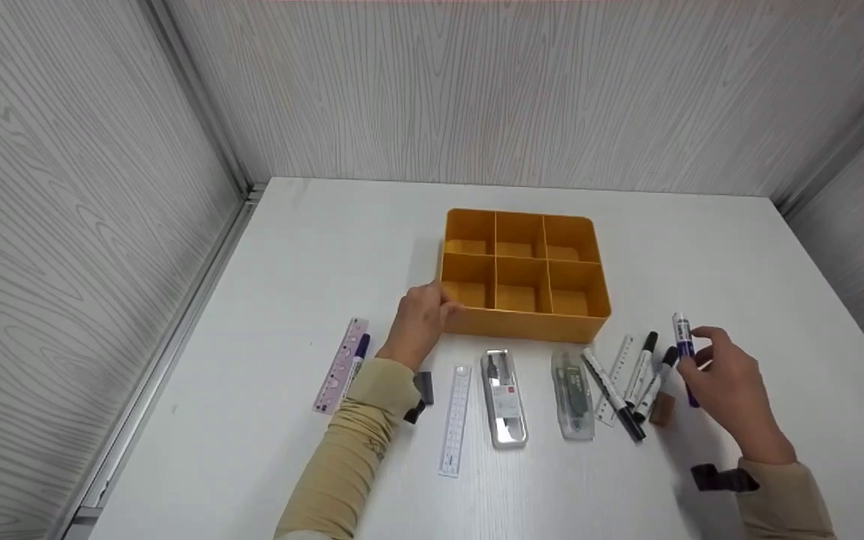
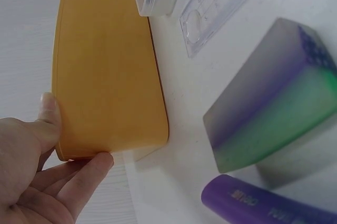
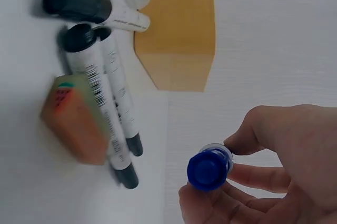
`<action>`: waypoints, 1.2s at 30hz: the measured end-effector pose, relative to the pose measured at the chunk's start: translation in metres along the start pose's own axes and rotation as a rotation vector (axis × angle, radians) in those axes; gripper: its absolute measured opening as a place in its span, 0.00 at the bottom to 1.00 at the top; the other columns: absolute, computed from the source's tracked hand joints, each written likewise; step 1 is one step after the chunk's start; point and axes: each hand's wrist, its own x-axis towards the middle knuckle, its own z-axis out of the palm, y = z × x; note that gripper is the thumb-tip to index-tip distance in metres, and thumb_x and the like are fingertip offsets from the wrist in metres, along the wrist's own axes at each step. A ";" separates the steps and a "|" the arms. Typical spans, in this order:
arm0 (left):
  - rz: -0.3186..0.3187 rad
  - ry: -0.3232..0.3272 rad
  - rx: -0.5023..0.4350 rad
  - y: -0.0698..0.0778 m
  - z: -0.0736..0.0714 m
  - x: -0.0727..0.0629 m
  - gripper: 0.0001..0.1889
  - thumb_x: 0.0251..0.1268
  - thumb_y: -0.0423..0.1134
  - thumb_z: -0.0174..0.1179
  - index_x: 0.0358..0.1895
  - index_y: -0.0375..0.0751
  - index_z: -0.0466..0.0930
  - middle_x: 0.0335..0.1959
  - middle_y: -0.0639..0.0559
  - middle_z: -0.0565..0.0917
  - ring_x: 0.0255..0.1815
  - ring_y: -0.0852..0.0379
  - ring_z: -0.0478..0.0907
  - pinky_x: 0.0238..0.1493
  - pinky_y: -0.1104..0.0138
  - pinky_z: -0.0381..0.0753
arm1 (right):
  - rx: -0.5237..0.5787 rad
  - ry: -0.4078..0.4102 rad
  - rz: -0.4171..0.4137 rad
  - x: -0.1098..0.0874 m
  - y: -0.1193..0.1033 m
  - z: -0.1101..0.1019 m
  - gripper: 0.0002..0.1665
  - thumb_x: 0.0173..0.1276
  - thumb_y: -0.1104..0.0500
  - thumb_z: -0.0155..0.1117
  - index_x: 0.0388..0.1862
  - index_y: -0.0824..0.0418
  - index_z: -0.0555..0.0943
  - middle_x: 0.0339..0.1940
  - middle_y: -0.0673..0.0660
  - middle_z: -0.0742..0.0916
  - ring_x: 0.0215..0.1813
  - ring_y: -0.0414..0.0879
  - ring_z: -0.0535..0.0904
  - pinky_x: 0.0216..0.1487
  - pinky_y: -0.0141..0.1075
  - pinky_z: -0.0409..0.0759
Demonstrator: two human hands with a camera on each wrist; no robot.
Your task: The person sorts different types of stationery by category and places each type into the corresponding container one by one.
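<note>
My left hand grips the front left corner of a yellow six-compartment organizer box. In the left wrist view, the thumb presses near the box's rim and the fingertips lie against its side. Off to the right, my right hand holds a white marker with a purple-blue cap between thumb and fingers. It stands nearly upright, and the right wrist view looks onto its blue cap. Several black-capped markers lie just left of that hand, beside a brown block eraser with a watermelon print.
A silver pencil case, a clear ruler and a translucent case lie before the box. A second clear ruler lies under the markers. Farther left are a pink ruler, a purple-capped marker and a green-purple block.
</note>
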 end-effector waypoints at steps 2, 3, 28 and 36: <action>-0.021 -0.012 -0.013 0.001 0.000 0.000 0.11 0.67 0.43 0.62 0.38 0.38 0.78 0.33 0.49 0.81 0.36 0.57 0.75 0.40 0.66 0.78 | 0.007 -0.003 -0.035 0.007 -0.010 0.000 0.28 0.69 0.64 0.52 0.67 0.70 0.66 0.38 0.67 0.83 0.23 0.41 0.78 0.19 0.34 0.74; -0.028 -0.015 -0.016 0.001 0.000 0.000 0.11 0.67 0.43 0.62 0.38 0.38 0.78 0.33 0.49 0.81 0.36 0.57 0.75 0.40 0.66 0.78 | 0.008 -0.006 -0.053 0.010 -0.015 0.000 0.27 0.68 0.64 0.53 0.66 0.70 0.66 0.37 0.66 0.83 0.23 0.42 0.78 0.19 0.33 0.75; -0.030 -0.004 -0.031 0.009 0.007 -0.002 0.10 0.67 0.42 0.62 0.38 0.38 0.78 0.34 0.48 0.82 0.36 0.56 0.75 0.42 0.65 0.81 | -0.045 -0.256 -0.233 0.088 -0.097 0.030 0.15 0.68 0.65 0.57 0.52 0.70 0.79 0.35 0.64 0.85 0.23 0.46 0.76 0.24 0.36 0.73; -0.031 -0.014 -0.067 0.008 0.009 -0.003 0.10 0.68 0.43 0.61 0.38 0.39 0.79 0.33 0.49 0.82 0.36 0.56 0.75 0.41 0.66 0.79 | -0.070 -0.300 -0.206 0.101 -0.102 0.038 0.17 0.67 0.65 0.58 0.53 0.72 0.80 0.47 0.69 0.86 0.42 0.57 0.83 0.42 0.48 0.82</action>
